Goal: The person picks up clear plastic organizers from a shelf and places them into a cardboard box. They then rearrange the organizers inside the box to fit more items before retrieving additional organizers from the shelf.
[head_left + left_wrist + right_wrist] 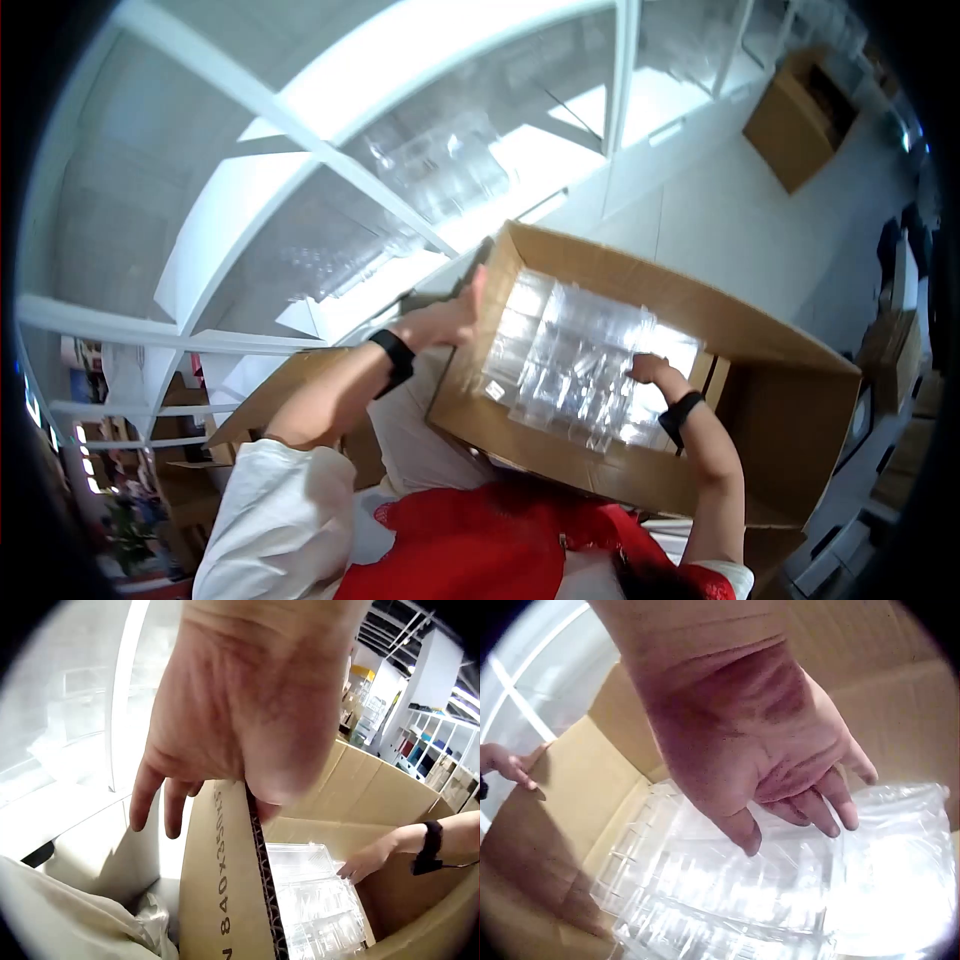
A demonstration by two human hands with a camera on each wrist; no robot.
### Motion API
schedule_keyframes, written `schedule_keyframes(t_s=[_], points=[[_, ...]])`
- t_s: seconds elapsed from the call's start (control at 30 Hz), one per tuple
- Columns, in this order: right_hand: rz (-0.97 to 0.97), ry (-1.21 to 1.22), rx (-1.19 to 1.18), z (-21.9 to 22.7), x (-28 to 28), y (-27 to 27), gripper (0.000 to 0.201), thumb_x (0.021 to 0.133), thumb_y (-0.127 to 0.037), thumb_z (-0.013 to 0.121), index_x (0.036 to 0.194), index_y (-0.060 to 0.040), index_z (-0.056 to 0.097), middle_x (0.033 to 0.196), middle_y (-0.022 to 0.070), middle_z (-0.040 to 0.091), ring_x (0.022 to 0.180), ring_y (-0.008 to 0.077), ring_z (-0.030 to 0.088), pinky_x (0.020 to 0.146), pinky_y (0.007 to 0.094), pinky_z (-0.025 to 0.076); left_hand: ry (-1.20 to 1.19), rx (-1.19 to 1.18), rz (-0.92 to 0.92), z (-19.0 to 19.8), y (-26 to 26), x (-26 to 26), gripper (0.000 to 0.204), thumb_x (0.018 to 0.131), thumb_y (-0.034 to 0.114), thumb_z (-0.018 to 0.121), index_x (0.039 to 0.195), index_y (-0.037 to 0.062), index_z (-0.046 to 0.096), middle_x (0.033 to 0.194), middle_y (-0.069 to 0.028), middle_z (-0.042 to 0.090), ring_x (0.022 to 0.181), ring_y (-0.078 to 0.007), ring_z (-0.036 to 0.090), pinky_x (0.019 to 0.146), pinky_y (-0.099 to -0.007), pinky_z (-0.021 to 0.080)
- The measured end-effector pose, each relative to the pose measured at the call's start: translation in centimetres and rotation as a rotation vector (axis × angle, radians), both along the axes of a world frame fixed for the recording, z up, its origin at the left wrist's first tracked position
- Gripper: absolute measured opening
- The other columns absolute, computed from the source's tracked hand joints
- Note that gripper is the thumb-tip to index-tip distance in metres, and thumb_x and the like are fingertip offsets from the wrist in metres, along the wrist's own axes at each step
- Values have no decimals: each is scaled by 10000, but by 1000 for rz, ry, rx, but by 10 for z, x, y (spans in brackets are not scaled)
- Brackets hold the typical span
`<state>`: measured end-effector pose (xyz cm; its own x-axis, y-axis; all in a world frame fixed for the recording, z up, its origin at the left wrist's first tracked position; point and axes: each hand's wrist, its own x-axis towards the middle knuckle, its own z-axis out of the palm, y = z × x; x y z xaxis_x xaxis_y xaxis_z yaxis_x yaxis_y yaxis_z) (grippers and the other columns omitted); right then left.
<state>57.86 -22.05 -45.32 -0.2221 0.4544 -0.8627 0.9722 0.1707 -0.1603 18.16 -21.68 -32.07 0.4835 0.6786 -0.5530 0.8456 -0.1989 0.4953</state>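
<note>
A large cardboard box (790, 420) stands open before me with clear plastic organizer trays (575, 375) inside, divided into small compartments. My left hand (452, 318) holds the box's left wall at its top edge. In the left wrist view the thumb of that hand (247, 712) is on the inner side and the fingers hang outside. My right hand (757, 757) reaches down into the box, palm over the trays (727, 892), fingers loosely bent. Its fingertips are right at the clear plastic wrapping (900, 862) at the right end of the trays.
White shelving (320, 150) with clear panels runs along the left and far side, with clear plastic items (440, 165) on it. Another cardboard box (800, 120) sits on the floor at the far right. More cartons (890, 350) stand along the right edge.
</note>
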Motion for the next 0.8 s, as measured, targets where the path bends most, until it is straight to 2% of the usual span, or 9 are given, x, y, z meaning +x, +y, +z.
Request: schedule_keyframes(t_s=[0.13,0.27,0.43,0.47,0.57,0.6,0.63,0.7,0.8], points=[[196,216,168,64,-38,4,414,797,-378,541,1036,-41,574,1008,184,600,972,338,559,808,445,444,123,-141,290,36,-5,28,842,822,128,421,1330,71,-249,1375,-330,142,1247,-376,311,1041,-404,236],[346,434,436,168,-99,-3,398,796,-325,561,1075,-42,536,919,208,607,866,369,573,747,446,457,127,-78,305,50,-15,34,876,797,152,460,1352,114,-217,1353,-334,192,1094,-431,461,907,-432,391],[485,600,555,272,-147,-22,386,745,-213,634,1079,-30,565,999,205,586,904,357,559,781,406,452,-91,320,225,87,-59,-1,683,818,210,501,1392,168,133,1346,-162,321,995,-323,555,813,-389,454],[516,635,566,277,-143,-19,377,744,-215,636,1067,-33,571,1001,198,586,904,358,557,780,404,452,-264,575,300,104,-75,-16,504,824,170,513,1302,126,361,1245,-127,458,927,-276,588,767,-342,476],[546,535,560,293,-130,-13,371,783,-286,594,1074,-58,560,881,205,607,812,376,574,699,437,465,-676,912,694,199,-138,-84,230,795,137,567,1014,83,610,932,-95,631,730,-209,625,647,-304,508],[533,464,536,295,-127,-11,364,781,-289,597,1061,-58,564,876,205,605,804,379,572,688,435,464,-644,1221,620,201,-149,-135,196,824,76,535,1010,63,594,925,-101,632,697,-162,619,587,-270,499],[538,437,490,291,-123,-6,355,784,-292,595,1048,-56,568,868,206,605,801,381,570,686,434,462,-1157,1074,888,237,-175,-162,164,889,92,458,1001,32,563,869,-101,625,693,-153,614,559,-258,480],[542,382,398,284,-122,3,338,788,-297,591,1021,-52,575,851,208,604,795,385,567,681,432,459,-987,1553,1147,303,-204,-235,283,956,220,333,1035,-2,489,786,-100,589,605,-134,573,547,-246,457],[522,403,403,302,-151,-4,333,784,-299,596,995,-42,580,856,171,624,801,328,600,671,374,474,-931,1675,1427,346,-226,-350,278,935,223,364,1099,14,447,969,-109,559,706,-144,576,601,-252,452]])
